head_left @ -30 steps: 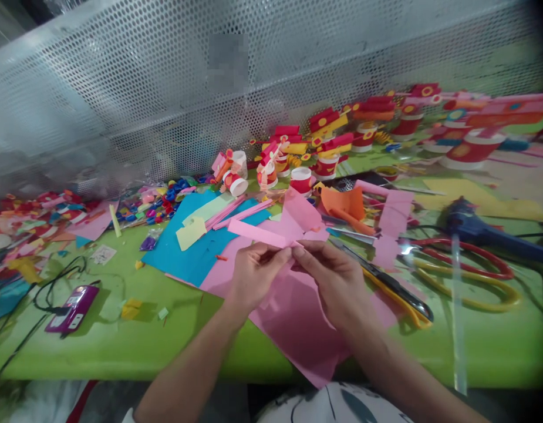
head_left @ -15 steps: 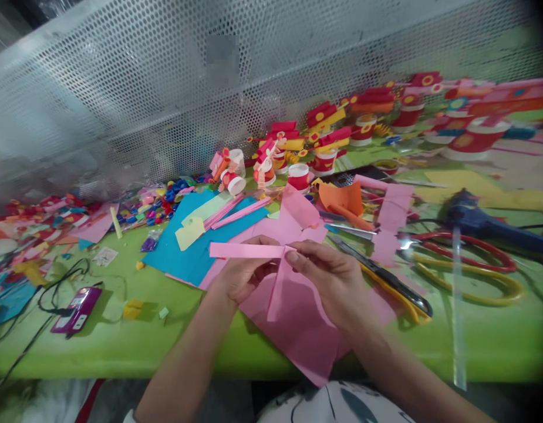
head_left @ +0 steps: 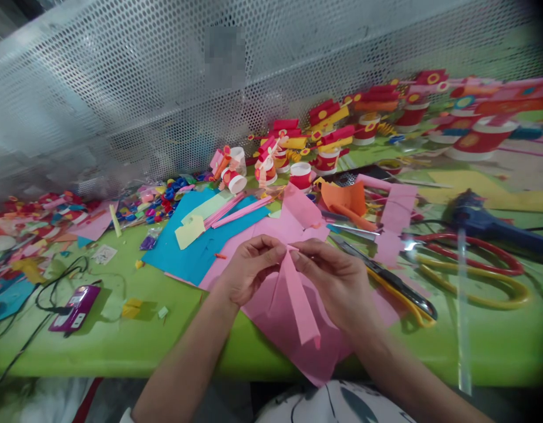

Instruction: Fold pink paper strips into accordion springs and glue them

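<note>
Between my two hands is a pink paper strip (head_left: 300,302), folded at its top, with its lower end hanging toward me. My left hand (head_left: 251,267) pinches the fold from the left, thumb against fingertips. From the other side my right hand (head_left: 330,273) pinches the same fold. A second narrow length of pink hangs behind the strip, partly hidden by it. Beneath both hands lie pink paper sheets (head_left: 293,349), overlapping a blue sheet (head_left: 174,247) with thin pink strips (head_left: 240,212) on it.
Right of my hands lie a utility knife (head_left: 398,285), scissors with red and yellow handles (head_left: 478,288) and a blue glue gun (head_left: 495,223). Decorated paper cups (head_left: 326,158) line the back by a perforated metal panel (head_left: 165,88). A purple device (head_left: 75,308) with cables sits left.
The strip's long free end, which stuck out to the left, now hangs down toward me. My left hand has come up to the fold, its thumb now pinching there.
</note>
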Motion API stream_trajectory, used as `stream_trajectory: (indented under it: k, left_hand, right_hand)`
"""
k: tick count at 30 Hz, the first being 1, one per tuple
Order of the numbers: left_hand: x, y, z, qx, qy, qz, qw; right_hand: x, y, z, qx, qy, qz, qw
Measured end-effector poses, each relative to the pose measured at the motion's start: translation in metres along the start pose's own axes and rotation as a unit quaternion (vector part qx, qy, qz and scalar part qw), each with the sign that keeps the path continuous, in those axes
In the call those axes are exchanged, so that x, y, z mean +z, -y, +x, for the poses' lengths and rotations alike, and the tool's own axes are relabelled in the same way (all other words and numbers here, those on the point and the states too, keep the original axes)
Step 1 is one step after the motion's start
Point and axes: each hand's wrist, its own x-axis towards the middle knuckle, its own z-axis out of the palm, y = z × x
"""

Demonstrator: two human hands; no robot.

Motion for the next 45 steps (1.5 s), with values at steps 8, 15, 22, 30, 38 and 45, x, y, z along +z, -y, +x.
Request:
stream_trajectory:
  k: [8, 15, 22, 30, 38, 45]
  left_hand:
    - [0.0, 0.007, 0.002, 0.069, -0.006, 0.121, 0.99]
    - [0.009, 0.013, -0.003, 0.178, -0.012, 0.256, 0.95]
    - [0.008, 0.018, -0.005, 0.189, -0.037, 0.298, 0.935]
    - [0.013, 0.022, -0.014, 0.228, -0.124, 0.326, 0.909]
    - [0.026, 0.034, -0.021, 0.251, -0.126, 0.276, 0.919]
    - [0.026, 0.034, -0.023, 0.273, -0.134, 0.267, 0.914]
  right_hand:
    - [-0.004, -0.001, 0.004, -0.032, 0.004, -0.019, 0.999]
    - [-0.007, -0.004, 0.004, -0.075, 0.027, -0.032, 0.996]
    - [-0.001, -0.004, 0.003, -0.077, 0.073, 0.01, 0.994]
    - [0.004, 0.012, -0.006, -0.058, 0.071, -0.066, 0.994]
    - [0.012, -0.005, -0.005, 0.03, -0.019, 0.104, 0.994]
    - [0.01, -0.005, -0.004, 0.026, -0.028, 0.102, 0.994]
